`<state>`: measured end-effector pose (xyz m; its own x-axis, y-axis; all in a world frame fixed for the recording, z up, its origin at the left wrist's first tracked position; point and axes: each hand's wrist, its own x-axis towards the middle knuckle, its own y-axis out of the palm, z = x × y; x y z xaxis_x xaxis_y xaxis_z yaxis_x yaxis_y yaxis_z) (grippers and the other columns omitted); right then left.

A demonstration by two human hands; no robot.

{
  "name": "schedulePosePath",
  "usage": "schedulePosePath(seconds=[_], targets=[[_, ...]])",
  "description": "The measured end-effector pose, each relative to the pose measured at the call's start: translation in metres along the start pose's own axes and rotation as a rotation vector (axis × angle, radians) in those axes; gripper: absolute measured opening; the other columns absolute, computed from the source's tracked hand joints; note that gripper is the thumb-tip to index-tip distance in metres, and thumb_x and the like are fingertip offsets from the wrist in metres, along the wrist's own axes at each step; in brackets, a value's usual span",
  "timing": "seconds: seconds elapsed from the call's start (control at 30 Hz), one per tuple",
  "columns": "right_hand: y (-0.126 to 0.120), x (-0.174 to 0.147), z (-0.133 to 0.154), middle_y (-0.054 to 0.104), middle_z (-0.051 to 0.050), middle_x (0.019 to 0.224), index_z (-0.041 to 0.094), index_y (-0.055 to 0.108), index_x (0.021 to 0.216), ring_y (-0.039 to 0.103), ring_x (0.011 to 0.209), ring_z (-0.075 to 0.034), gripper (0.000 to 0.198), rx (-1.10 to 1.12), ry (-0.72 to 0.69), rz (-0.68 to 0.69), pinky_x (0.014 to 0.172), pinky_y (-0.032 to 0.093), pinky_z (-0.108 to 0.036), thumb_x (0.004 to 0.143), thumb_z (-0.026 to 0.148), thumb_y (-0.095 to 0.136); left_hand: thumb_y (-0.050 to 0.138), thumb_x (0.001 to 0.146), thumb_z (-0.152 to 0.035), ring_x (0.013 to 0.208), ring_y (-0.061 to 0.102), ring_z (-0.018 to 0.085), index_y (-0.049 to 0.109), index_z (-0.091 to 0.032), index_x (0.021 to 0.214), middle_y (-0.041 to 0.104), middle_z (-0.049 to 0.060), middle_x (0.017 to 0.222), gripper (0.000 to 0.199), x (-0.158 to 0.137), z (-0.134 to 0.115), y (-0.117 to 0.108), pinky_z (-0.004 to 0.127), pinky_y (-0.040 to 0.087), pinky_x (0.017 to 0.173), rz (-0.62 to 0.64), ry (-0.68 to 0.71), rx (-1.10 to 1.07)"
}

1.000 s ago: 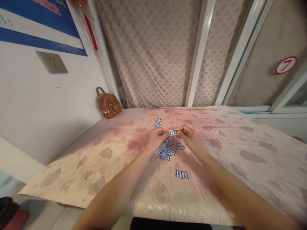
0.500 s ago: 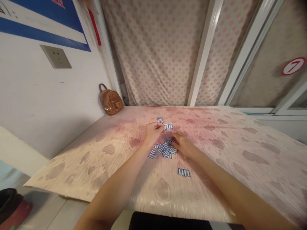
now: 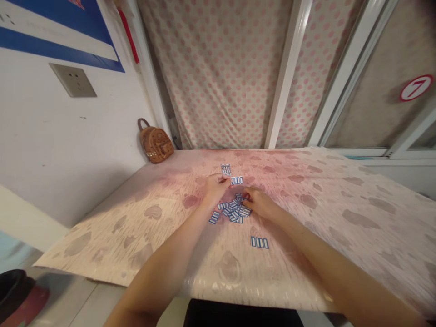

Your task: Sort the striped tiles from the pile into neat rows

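Between the thumb and fingers of my left hand point(image 3: 217, 185) is a small white card point(image 3: 237, 180) with blue-outlined rectangles, lifted above the table. My right hand point(image 3: 260, 202) is at the right edge of a loose pile of similar cards point(image 3: 234, 210). Its fingertips are pinched together there, and what they hold, if anything, is too small to make out. Beyond my left hand lies a neat group of cards point(image 3: 225, 169), partly covered by the fingers. One loose card point(image 3: 214, 218) is left of the pile, and another card point(image 3: 259, 242) rests nearer to me.
A patterned plastic cloth covers the table point(image 3: 306, 236). At its far left corner a small brown backpack point(image 3: 156, 144) leans by the wall. A polka-dot curtain point(image 3: 221, 77) hangs behind the table, and a bin point(image 3: 20, 297) stands on the floor at left.
The view has shifted slightly. My left hand still holds the card in nearly the same place. My right fingertips have moved a little at the pile's edge.
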<state>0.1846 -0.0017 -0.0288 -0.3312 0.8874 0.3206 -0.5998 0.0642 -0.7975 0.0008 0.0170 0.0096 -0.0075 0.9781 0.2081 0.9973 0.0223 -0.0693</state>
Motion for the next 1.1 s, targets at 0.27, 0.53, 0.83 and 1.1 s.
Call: schedulePosePath(seconds=[0.27,0.53,0.83,1.1], targets=[[-0.009,-0.005,0.009,0.060,-0.002,0.080,0.019,0.056,0.079,0.055,0.074,-0.017,0.005,0.087,-0.023,-0.060,0.068,0.038,-0.027,0.079,0.015,0.054,0.062,0.075,-0.016,0.060,0.065,0.013,0.071,-0.014,0.076,0.070,0.003,0.066,0.009,0.000,0.003,-0.003,0.019,0.045,0.056,0.020,0.019,0.106],[-0.030,-0.010,0.026,0.057,0.001,0.071,0.019,0.062,0.084,0.049,0.064,-0.015,0.019,0.284,0.017,-0.228,0.061,0.034,-0.026,0.086,0.033,0.049,0.065,0.076,-0.019,0.063,0.066,0.014,0.070,-0.014,0.077,0.071,0.004,0.069,0.007,-0.007,-0.001,0.004,0.019,0.045,0.057,0.095,0.073,0.080],[-0.037,-0.011,0.032,0.040,0.003,0.055,0.019,0.048,0.060,0.037,0.054,-0.013,0.032,0.234,0.135,-0.230,0.052,0.023,-0.027,0.082,0.043,0.053,0.066,0.076,-0.016,0.065,0.070,0.015,0.069,-0.014,0.075,0.073,0.005,0.073,0.004,-0.015,-0.009,0.011,0.020,0.049,0.058,0.130,0.100,0.062],[-0.038,-0.011,0.031,0.038,0.003,0.054,0.020,0.046,0.059,0.036,0.053,-0.013,0.031,0.206,0.146,-0.246,0.052,0.023,-0.027,0.080,0.042,0.052,0.067,0.077,-0.016,0.069,0.071,0.017,0.069,-0.014,0.075,0.073,0.007,0.075,0.003,-0.015,-0.008,0.013,0.023,0.053,0.063,0.181,0.093,0.020]])
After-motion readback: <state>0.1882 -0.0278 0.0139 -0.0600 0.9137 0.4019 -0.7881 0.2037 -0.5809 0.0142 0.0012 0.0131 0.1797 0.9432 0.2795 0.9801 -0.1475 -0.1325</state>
